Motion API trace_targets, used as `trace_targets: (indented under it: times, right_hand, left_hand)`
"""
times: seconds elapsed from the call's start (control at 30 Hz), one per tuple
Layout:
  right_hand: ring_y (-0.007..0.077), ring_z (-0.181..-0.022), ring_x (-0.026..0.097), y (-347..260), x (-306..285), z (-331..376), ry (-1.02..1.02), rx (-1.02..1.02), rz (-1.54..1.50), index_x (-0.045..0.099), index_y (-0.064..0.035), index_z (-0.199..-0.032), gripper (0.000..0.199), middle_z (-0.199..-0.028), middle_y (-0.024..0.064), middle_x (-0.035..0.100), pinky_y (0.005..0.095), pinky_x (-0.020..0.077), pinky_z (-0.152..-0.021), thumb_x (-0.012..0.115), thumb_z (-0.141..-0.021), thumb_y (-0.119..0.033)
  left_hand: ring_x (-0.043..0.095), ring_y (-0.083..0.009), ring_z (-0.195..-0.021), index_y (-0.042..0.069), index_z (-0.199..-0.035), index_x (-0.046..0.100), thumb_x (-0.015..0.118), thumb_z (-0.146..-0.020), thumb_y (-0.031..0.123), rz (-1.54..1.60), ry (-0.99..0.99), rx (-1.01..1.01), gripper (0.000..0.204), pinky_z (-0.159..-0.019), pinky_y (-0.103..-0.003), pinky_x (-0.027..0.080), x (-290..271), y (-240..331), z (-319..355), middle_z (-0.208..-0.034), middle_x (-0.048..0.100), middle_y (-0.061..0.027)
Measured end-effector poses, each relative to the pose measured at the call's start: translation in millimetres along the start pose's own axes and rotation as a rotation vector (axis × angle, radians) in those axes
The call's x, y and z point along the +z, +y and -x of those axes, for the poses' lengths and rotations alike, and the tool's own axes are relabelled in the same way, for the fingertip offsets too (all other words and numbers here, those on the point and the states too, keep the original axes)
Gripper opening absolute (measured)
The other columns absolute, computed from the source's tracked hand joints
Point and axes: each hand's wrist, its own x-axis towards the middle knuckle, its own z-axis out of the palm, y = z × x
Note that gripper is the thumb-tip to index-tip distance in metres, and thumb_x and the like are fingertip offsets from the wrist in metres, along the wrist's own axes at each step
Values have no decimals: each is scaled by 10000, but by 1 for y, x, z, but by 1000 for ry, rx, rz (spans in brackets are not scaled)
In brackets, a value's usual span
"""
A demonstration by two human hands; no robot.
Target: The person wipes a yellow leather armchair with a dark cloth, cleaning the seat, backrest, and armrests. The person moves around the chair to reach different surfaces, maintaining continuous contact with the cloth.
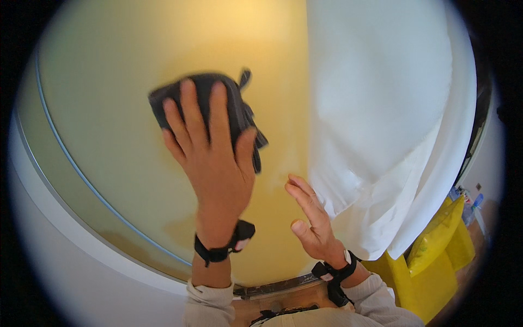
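A dark grey folded cloth (234,106) with a small loop at its upper right corner lies against a pale yellow-green panel (131,158). My left hand (218,174) is on it, fingers spread flat across the cloth and thumb along its right side. The palm side is hidden. Lower and to the right, my right hand (316,220) hovers with fingers extended and thumb apart, holding nothing. It is beside the edge of a white curtain (381,98). Both wrists carry black straps.
A thin blue-grey strip (87,177) curves down the panel's left side, next to a pale frame. The white curtain covers the right part. At the lower right stands a yellow seat (425,289) with a yellow cushion (436,240); small items lie behind it.
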Motion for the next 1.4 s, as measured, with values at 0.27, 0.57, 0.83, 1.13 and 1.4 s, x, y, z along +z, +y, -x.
trace_targets:
  times: [0.27, 0.57, 0.83, 1.13, 1.4]
  right_hand:
    - [432, -1599, 432, -9, -6, -7, 42, -6, -36, 479, 49, -1633, 670, -1728, 306, 406, 461, 355, -1291, 590, -1153, -404]
    - [430, -1608, 419, -10, -11, -7, 52, 10, -17, 475, 49, -1635, 677, -1728, 306, 405, 460, 333, -1304, 616, -1141, -392]
    - [431, -1599, 430, -12, -12, -7, 66, 12, 6, 491, 47, -1627, 688, -1722, 302, 416, 469, 346, -1297, 625, -1135, -415]
    - [481, -1590, 419, -1, -9, 6, 104, -56, 107, 512, 86, -1601, 717, -1720, 346, 389, 510, 363, -1279, 641, -1119, -429]
    - [507, -1600, 394, 17, -12, 25, 48, -120, 132, 514, 68, -1609, 749, -1736, 359, 353, 529, 365, -1275, 637, -1117, -484]
  left_hand:
    - [262, -613, -1599, 147, -1612, 577, 610, -1112, 478, 3, -248, 7, 600, -1209, -779, 209, 8, 40, 129, -1757, 369, -276]
    - [232, -577, -1636, 110, -1668, 515, 563, -1138, 478, 1, -68, 1, 647, -1264, -729, 154, 0, 20, 11, -1793, 326, -262]
    - [409, -540, -1510, 196, -1532, 662, 686, -1065, 433, 65, -243, -31, 524, -1189, -717, 252, 21, 48, 163, -1665, 505, -212]
    - [356, -620, -1496, 113, -1506, 639, 650, -1085, 468, -11, -314, 72, 550, -1201, -798, 202, 34, 25, 273, -1643, 465, -267]
    - [249, -626, -1600, 55, -1595, 577, 680, -1083, 419, 102, -83, -87, 637, -1252, -761, 129, 8, -5, 182, -1747, 364, -322]
